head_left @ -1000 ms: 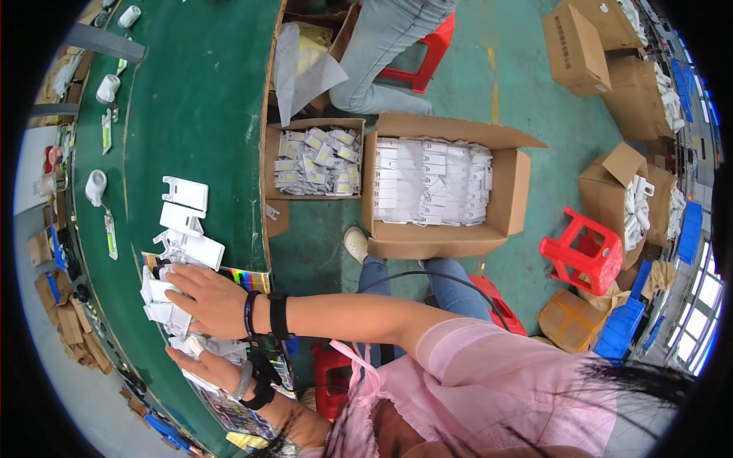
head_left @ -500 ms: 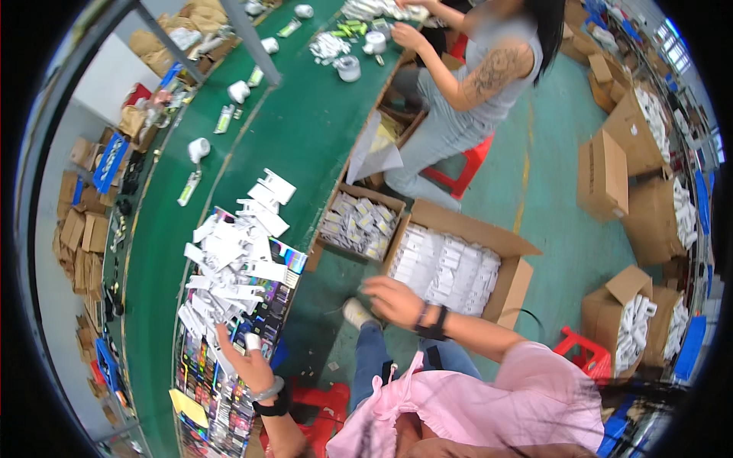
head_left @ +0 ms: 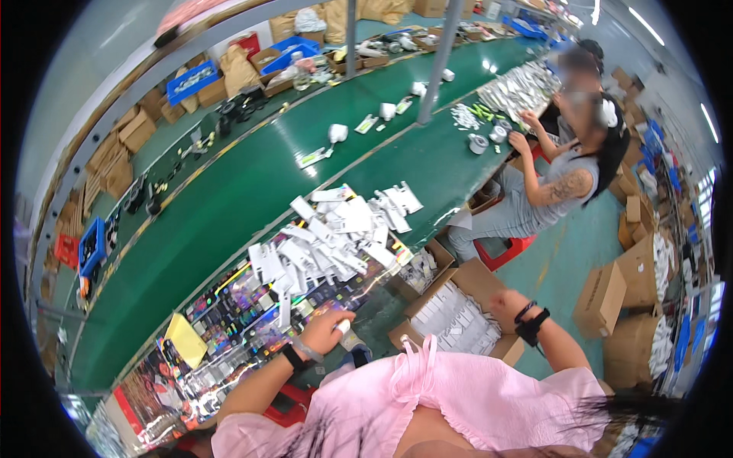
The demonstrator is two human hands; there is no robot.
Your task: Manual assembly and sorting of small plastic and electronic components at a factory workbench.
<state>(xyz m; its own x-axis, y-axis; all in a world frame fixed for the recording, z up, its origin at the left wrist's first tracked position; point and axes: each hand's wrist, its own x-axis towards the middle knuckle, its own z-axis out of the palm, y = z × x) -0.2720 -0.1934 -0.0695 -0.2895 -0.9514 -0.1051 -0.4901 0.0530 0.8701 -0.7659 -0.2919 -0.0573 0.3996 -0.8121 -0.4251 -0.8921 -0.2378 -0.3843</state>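
My left hand [head_left: 325, 333] is at the table's near edge, beside the pile of flat white pieces [head_left: 313, 248]. A white covering wraps its thumb, and its fingers curl in toward it; whether anything is between them is hidden. My right hand [head_left: 509, 308] hovers at the right side of an open cardboard box [head_left: 498, 279]. Motion smears its fingers, so its grip is unclear. Rows of white pieces [head_left: 452, 314] fill that box. Under the pile lies a shiny, multicoloured printed sheet [head_left: 237, 305].
A smaller carton [head_left: 418, 273] of white pieces stands against the open box. Along the green conveyor [head_left: 252, 183] lie white rolls [head_left: 337, 133] with green-and-white packets. A co-worker [head_left: 561, 179] sits beyond on a red stool [head_left: 505, 252]. Tall cartons [head_left: 603, 299] stand at right.
The view has swung leftward and up, so more of the conveyor shows. My left hand has left the pile and its fingers have curled in. My right hand has moved rightward over the box.
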